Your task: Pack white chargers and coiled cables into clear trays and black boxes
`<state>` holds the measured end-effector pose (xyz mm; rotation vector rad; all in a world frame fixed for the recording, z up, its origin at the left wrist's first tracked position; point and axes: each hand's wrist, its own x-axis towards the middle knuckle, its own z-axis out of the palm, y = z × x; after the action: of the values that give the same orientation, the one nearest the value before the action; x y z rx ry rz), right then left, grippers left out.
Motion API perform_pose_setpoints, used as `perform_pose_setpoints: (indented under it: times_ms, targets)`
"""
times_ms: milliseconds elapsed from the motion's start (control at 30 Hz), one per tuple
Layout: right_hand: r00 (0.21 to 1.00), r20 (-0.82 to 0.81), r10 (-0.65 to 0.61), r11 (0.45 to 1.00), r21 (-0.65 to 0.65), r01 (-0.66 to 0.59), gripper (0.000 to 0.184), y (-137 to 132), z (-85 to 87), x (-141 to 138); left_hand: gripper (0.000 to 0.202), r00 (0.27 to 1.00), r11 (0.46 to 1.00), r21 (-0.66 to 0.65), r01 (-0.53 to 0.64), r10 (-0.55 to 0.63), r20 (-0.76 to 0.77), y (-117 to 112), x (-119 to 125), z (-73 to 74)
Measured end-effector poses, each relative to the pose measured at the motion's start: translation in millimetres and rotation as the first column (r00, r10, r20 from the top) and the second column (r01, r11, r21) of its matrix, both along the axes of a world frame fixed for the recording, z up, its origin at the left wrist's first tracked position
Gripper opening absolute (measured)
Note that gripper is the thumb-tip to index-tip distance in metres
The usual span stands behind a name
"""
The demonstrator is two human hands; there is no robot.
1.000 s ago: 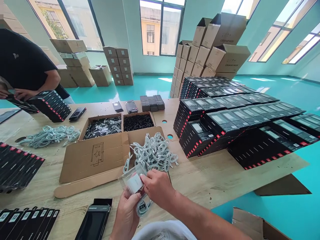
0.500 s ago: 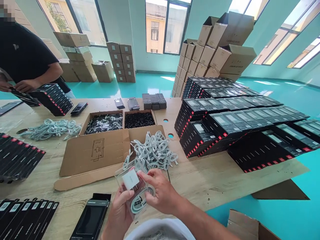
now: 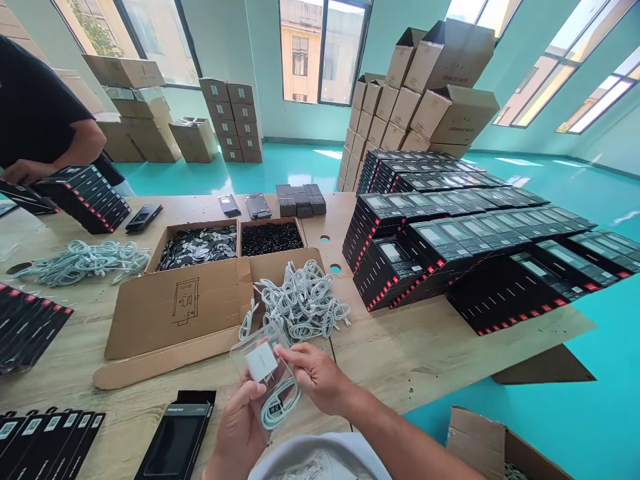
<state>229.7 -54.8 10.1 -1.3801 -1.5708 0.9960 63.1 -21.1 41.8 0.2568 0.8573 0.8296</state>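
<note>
Between both hands is a clear plastic tray (image 3: 242, 353) with a white charger plug (image 3: 261, 361) in its upper part. A coiled white cable (image 3: 289, 402) with a small black label lies in the lower part. My left hand (image 3: 241, 419) grips the tray from below left, its thumb beside the charger. My right hand (image 3: 317, 377) pinches the tray's right edge. Just beyond the tray lies a heap of white coiled cables (image 3: 303, 300). To the left, an open black box (image 3: 175, 433) with a window lies on the table.
Rows of stacked black boxes (image 3: 465, 247) fill the right side. Two shallow cartons hold black-and-silver pieces (image 3: 200, 248) and small black parts (image 3: 273, 238). A flattened cardboard sheet (image 3: 150, 313) lies at centre left. A white bin (image 3: 320, 453) stands at my front; a co-worker (image 3: 40, 113) stands far left.
My right hand has moved from over the tray's cable end to its right edge, uncovering more of the coil. The view has turned slightly to the right.
</note>
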Motion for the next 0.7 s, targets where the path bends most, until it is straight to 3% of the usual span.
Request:
perform_pose_setpoints:
  times_ms: [300, 467, 567, 633, 700]
  targets:
    - [0.951, 0.282, -0.129, 0.984, 0.157, 0.087, 0.051, -9.7, -15.6, -18.3, 0.089, 0.990, 0.996, -0.044, -0.075, 0.069, -0.121, -1.1, 9.8, 9.9]
    - [0.944, 0.284, -0.168, 0.983, 0.114, 0.141, 0.052, -5.2, -21.3, -24.5, 0.093, 0.983, 0.995, -0.052, -0.090, 0.080, -0.166, 1.3, 13.3, 11.1]
    - [0.974, 0.129, -0.184, 0.980, 0.101, 0.172, 0.047, 3.7, -19.0, -26.0, 0.098, 0.985, 0.997, -0.014, -0.072, 0.068, -0.156, 8.1, 9.0, 13.3]
    - [0.979, -0.119, -0.169, 0.981, 0.072, 0.178, 0.041, 8.8, -13.3, -25.3, 0.100, 0.992, 0.999, 0.005, -0.040, 0.040, -0.119, 14.2, 2.6, 15.4]
    - [0.893, -0.418, -0.166, 0.984, -0.012, 0.178, 0.036, 11.5, -5.7, -22.0, 0.100, 0.998, 1.000, 0.005, -0.005, 0.006, -0.068, 19.5, -5.0, 17.4]
